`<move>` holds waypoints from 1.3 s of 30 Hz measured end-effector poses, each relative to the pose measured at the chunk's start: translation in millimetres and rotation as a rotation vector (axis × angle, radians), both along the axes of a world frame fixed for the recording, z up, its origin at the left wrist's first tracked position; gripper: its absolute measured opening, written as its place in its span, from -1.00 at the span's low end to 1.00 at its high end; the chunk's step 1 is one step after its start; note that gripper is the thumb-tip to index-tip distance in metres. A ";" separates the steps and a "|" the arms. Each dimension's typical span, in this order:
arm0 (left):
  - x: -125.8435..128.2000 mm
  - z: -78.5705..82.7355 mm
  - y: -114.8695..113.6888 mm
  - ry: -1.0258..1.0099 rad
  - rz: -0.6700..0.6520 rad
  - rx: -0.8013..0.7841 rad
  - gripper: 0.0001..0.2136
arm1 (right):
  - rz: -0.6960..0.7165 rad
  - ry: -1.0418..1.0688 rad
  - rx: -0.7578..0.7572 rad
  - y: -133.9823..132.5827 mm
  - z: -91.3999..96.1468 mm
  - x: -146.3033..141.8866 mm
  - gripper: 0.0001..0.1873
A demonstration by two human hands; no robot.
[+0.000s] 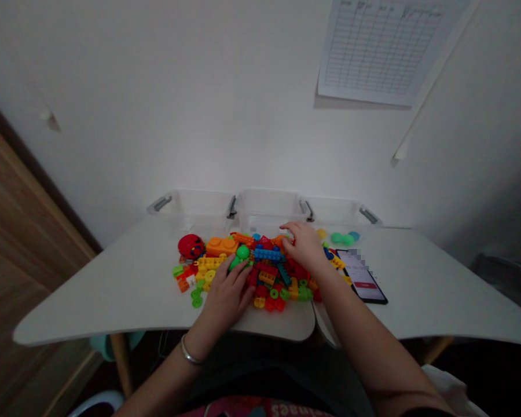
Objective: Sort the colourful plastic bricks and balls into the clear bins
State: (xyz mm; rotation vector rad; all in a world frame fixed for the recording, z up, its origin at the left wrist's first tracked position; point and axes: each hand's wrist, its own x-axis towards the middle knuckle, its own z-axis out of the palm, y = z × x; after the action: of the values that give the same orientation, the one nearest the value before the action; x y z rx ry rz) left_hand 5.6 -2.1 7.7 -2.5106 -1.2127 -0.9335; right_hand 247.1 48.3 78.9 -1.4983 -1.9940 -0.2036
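A heap of mixed plastic building blocks lies near the front of the white table. My left hand (pixel 229 289) rests on its near left side, fingers spread, beside a green round piece (pixel 243 252) and a yellow block (pixel 209 263). Over the far right of the heap reaches my right hand (pixel 304 245), thumb and index finger apart near an orange piece (pixel 279 241); I see nothing held. Between the hands lies a blue studded block (pixel 267 255). A red ball-shaped piece (pixel 191 247) and a large orange block (pixel 221 246) sit at the left.
Three clear plastic bins with grey handles line the wall: left bin (pixel 204 202), middle bin (pixel 271 202), right bin (pixel 334 209). Green pieces (pixel 342 238) lie at the right bin; inside or in front, I cannot tell. A phone (pixel 367 281) lies beside my right forearm. The tabletop (pixel 113 289) has a front seam.
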 end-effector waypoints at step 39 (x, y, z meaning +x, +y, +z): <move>3.2 -1.0 0.6 -0.003 0.004 0.009 -0.63 | -0.206 0.220 0.300 8.3 1.0 59.5 -0.52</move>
State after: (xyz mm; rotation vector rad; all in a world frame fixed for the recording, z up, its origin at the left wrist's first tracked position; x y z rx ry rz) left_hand 8.8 -1.5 6.7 -2.5004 -1.2109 -0.9394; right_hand 306.7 56.6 79.9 -1.4593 -1.5600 -0.3875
